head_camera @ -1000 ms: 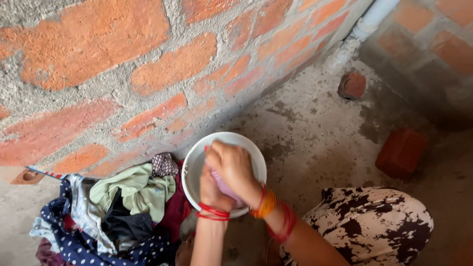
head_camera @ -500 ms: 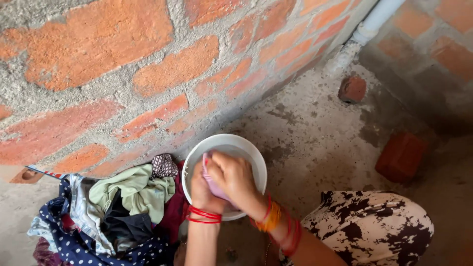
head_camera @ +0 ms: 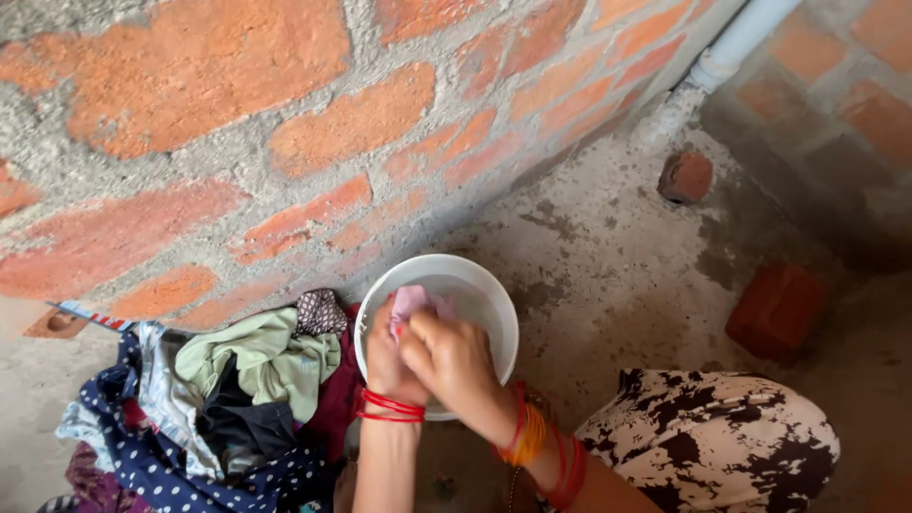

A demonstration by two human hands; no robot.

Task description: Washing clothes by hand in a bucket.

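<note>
A white round basin [head_camera: 484, 294] sits on the concrete floor against a brick wall. Over its near-left rim both my hands clutch a small pink cloth [head_camera: 410, 300]. My left hand [head_camera: 385, 361], with red bangles at the wrist, grips the cloth from below. My right hand [head_camera: 458, 366], with orange and red bangles, closes over it from the right. Only the cloth's top shows above my fingers. The inside of the basin looks pale; I cannot tell how much water it holds.
A heap of clothes [head_camera: 218, 399], green, dark and blue with white dots, lies left of the basin. Two brick pieces [head_camera: 779, 309] [head_camera: 686, 177] rest on the floor at right. A white pipe [head_camera: 736, 43] runs down the corner. My knee in patterned fabric [head_camera: 712, 446] is at bottom right.
Both hands have shifted slightly toward the near-left rim of the basin, and the pink cloth now sticks up above my fingers instead of being covered by them.
</note>
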